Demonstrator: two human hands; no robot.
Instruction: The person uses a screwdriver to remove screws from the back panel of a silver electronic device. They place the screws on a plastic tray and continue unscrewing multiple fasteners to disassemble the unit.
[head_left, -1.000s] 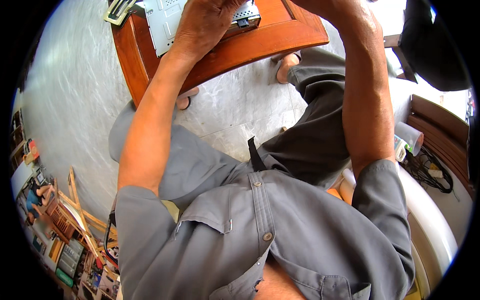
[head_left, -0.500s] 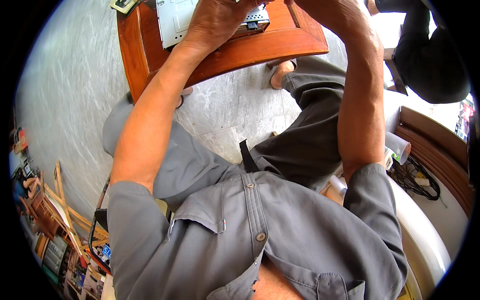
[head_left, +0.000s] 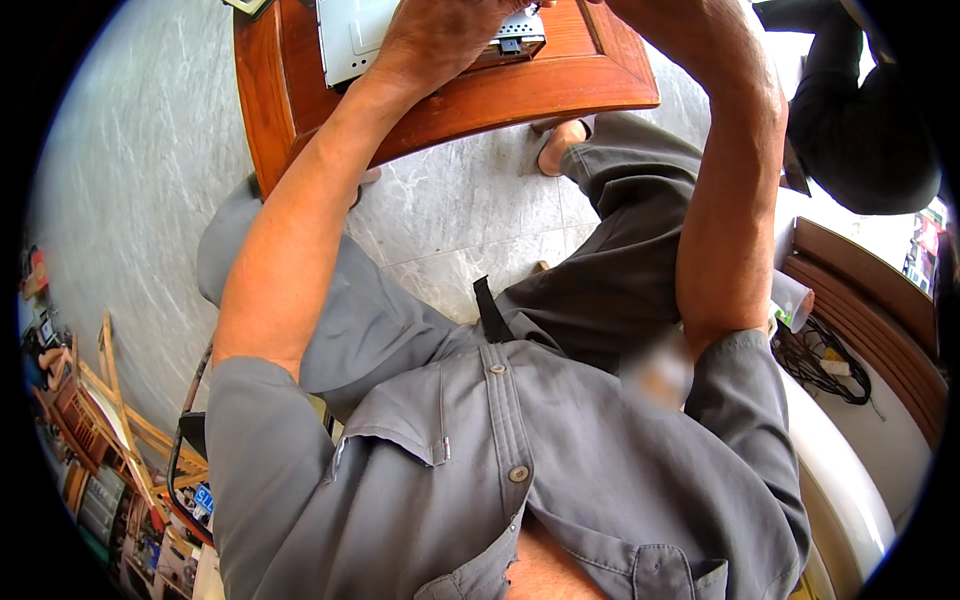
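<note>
Casing point(head_left: 346, 48) lies beneath left hand point(head_left: 452, 34), now nearer right hand point(head_left: 682, 28) than 1 second ago; I cannot tell either grip.

Grey short-sleeved shirt point(head_left: 600, 450), frayed pocket flap point(head_left: 400, 425), grey trousers point(head_left: 625, 255)

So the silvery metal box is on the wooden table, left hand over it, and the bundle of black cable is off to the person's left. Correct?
One slip: the bundle of black cable is off to the person's right, as the head view shows. The silvery metal box is on the wooden table, left hand over it, as you say.
</note>
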